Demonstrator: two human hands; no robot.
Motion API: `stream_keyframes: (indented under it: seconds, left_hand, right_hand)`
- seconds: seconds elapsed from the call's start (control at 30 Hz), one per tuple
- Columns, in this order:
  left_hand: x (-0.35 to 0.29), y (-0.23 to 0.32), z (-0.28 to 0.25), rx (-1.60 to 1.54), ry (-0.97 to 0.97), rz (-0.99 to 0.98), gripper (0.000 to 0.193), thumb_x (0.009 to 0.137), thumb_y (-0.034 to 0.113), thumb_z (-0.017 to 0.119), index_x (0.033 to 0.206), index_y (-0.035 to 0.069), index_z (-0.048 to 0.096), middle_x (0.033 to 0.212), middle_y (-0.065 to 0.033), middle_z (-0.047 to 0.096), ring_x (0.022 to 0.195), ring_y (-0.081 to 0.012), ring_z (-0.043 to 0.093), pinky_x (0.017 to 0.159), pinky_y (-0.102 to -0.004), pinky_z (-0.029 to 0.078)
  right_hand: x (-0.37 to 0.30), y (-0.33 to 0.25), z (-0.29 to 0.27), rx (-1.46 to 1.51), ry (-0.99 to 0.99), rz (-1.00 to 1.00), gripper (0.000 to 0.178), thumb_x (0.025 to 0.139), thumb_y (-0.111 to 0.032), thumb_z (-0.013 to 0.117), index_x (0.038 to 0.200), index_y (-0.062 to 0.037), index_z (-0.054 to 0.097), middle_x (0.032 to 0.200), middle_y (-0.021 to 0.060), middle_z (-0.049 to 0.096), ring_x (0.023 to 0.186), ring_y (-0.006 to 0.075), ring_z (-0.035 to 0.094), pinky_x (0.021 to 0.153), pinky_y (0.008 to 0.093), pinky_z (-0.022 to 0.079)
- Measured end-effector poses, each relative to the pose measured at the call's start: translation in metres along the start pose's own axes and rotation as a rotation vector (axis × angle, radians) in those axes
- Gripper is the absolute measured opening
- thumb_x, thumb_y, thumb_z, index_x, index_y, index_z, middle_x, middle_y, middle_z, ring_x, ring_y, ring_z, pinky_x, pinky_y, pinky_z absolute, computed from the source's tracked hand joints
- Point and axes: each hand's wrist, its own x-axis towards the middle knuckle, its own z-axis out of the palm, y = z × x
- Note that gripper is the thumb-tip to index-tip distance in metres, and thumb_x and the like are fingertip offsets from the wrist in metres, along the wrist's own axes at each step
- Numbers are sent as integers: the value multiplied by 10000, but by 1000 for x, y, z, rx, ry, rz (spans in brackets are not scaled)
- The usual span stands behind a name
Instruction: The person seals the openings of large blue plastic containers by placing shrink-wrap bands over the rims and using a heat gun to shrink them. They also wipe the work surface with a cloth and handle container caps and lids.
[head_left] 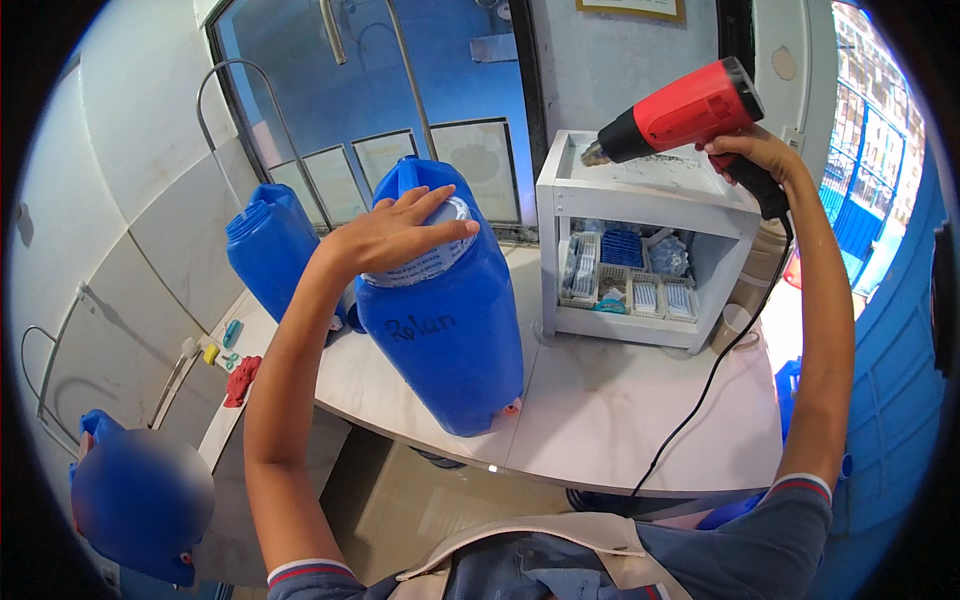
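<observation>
A tall blue water jug (440,350) with handwriting on its front stands upright on the counter before me. A printed clear-and-white plastic seal (415,270) wraps round its cap and neck. My left hand (400,225) lies over the top of that seal, fingers spread, hiding most of the cap. To the right, my right hand (755,160) grips the dark handle of a red heat gun (690,105). Its metal nozzle points left and a little down, above the white shelf unit and apart from the jug. A black cord hangs from the handle.
A second blue jug (270,250) without a cap stands at the left under a curved metal tube. The white shelf unit (640,205) holds baskets of small packets. Beside it is a beige mug (733,325). A red cloth (242,380) lies on the counter's left end.
</observation>
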Motion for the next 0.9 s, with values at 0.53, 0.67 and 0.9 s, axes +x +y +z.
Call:
stream_keyframes:
  seconds: [0.53,0.67,0.9]
  left_hand:
    - [-12,17,6,80,149,-26,847,720,662,456,1416,199,316,1446,-140,313,1324,-364,295,1074,-530,213]
    - [-36,14,30,-109,594,106,712,815,499,494,1376,79,366,1413,-196,337,1312,-405,289,1082,-494,180]
    - [-73,12,225,-350,1347,222,673,876,306,474,1406,-14,210,1444,-286,164,1322,-505,140,1070,-574,104]
  right_hand:
    - [86,46,76,-1086,14,59,512,679,-176,644,1161,-30,552,1066,207,617,999,347,596,868,402,480]
    - [64,10,96,-1030,403,-139,599,750,-171,529,1333,-74,424,1283,200,500,1156,331,505,989,382,388]
    - [180,-27,314,365,-172,-400,451,908,-403,442,1038,-14,629,1010,107,636,977,208,563,877,331,422]
